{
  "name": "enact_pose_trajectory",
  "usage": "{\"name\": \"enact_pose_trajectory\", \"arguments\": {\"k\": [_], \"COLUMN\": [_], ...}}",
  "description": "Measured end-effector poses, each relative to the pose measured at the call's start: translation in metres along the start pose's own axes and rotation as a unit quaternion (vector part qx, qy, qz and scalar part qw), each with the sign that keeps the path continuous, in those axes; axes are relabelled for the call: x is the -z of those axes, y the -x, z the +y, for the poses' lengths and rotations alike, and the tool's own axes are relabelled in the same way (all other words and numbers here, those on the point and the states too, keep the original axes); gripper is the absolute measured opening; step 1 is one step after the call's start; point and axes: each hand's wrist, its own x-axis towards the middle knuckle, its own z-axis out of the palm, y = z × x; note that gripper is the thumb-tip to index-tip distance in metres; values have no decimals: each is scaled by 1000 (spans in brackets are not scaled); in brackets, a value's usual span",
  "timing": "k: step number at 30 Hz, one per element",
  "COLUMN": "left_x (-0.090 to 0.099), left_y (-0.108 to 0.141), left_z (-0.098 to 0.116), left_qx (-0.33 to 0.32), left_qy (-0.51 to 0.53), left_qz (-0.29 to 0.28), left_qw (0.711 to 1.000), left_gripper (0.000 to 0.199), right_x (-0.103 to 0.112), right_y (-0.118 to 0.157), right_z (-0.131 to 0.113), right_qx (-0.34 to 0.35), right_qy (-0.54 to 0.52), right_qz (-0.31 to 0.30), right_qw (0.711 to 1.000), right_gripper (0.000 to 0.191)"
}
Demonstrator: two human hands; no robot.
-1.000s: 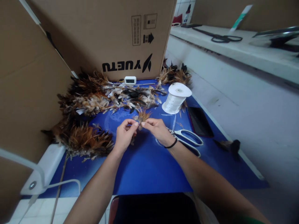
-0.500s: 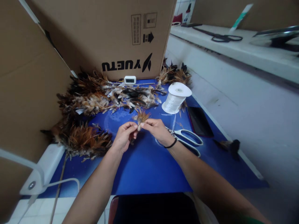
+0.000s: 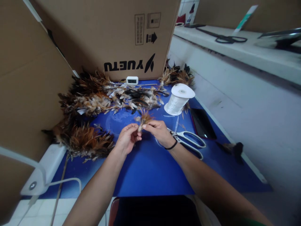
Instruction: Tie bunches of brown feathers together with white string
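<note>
Over the blue tabletop, a small bunch of brown feathers stands upright, tips pointing away from me. My right hand, with a black band at the wrist, pinches its pale lower end between thumb and index finger. From the other side my left hand closes thumb and fingertips at the same pale base; the exact contact is too small to make out. Just right of my right hand lie white-handled scissors, partly hidden by that hand. Behind them stands a spool of white ribbon, its loose end trailing toward the scissors.
Feather heaps line the left and back of the blue table. A cardboard box walls the back, with a small digital display before it. A phone lies right. A white lamp base sits left; black scissors rest on the ledge.
My left hand has turned slightly and its lower fingers have uncurled a little beside the bunch. The right hand keeps its pinch. The whole view has shifted slightly.
</note>
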Motion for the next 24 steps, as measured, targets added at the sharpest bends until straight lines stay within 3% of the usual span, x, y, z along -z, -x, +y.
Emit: {"name": "enact_pose_trajectory", "arguments": {"k": [5, 9, 15, 19, 24], "left_x": [-5, -4, -1, 0, 2], "left_y": [2, 2, 4, 3, 1], "left_z": [-3, -8, -12, -15, -19], "left_qx": [-30, -142, -280, -348, -406], "left_qy": [-68, -182, -419, -483, -540], "left_qz": [-10, 18, 93, 131, 113], "left_qw": [997, 973, 859, 792, 728], "left_gripper": [22, 19, 13, 5, 7], "right_x": [1, 0, -9, -15, -15], "right_y": [1, 0, 4, 7, 5], "right_z": [1, 5, 1, -2, 0], "right_qx": [24, 40, 19, -12, -65], "right_qy": [54, 86, 97, 42, -13], "right_qz": [-29, -19, 41, 72, 78], "right_qw": [998, 995, 994, 996, 995], "right_gripper": [20, 22, 23, 25, 39]}}
